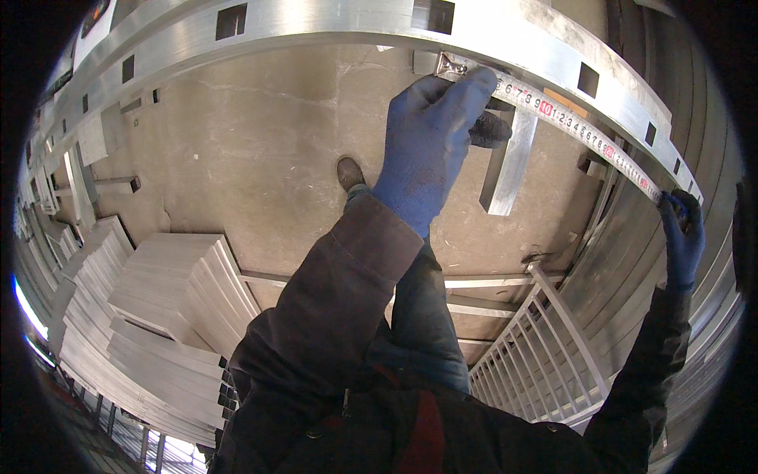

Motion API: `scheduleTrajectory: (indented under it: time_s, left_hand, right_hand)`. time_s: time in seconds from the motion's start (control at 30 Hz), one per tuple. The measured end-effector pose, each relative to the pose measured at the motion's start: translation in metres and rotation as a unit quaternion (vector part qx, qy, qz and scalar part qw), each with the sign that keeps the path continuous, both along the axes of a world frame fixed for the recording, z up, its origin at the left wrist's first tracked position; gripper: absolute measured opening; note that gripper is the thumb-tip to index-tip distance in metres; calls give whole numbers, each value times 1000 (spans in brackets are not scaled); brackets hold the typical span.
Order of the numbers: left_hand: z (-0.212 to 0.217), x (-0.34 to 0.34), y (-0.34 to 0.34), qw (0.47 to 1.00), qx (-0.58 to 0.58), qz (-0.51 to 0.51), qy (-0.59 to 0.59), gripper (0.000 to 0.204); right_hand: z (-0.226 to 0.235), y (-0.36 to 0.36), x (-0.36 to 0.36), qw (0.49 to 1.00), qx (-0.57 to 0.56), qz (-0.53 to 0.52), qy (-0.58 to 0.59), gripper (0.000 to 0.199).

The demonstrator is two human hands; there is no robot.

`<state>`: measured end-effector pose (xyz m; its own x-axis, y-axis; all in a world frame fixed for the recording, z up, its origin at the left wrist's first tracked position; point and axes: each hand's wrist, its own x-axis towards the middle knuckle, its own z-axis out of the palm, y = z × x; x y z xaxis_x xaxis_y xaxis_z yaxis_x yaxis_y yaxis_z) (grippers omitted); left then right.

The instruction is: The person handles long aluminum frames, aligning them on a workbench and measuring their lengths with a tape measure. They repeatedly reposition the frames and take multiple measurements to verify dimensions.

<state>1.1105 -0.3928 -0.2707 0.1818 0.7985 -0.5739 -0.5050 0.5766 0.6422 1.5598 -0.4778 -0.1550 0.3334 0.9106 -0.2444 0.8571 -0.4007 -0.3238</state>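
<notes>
A long silver metal beam (332, 20) with square cut-outs curves across the top of the view. A tape measure blade (580, 128) is stretched along its near edge. My left hand (425, 146), in a blue glove with dark fingertips, pinches the blade close to its metal end hook (450, 66). Far to the right, my gloved right hand (685, 237) is closed around the other end of the stretched blade, by the beam's right end. Whether the tape's case sits in that hand is hidden.
Stacked silver metal profiles (170, 276) stand at the lower left. A short square tube (509, 162) juts out below the beam. A barred metal frame (545, 355) is at the lower right, beside long profiles (632, 261). My shoe (350, 172) rests on the concrete floor (260, 150).
</notes>
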Motion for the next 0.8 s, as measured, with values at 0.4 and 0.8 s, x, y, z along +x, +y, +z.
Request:
scheduleTrajectory:
  time_s: [0.4, 0.8]
  left_hand:
    - [6, 0, 3, 999, -6, -28, 46, 35]
    - [-5, -3, -3, 993, 32, -75, 85, 40]
  right_hand:
    - [2, 5, -13, 1000, 10, 9, 2, 36]
    - [-10, 4, -11, 995, -1, 61, -83, 35]
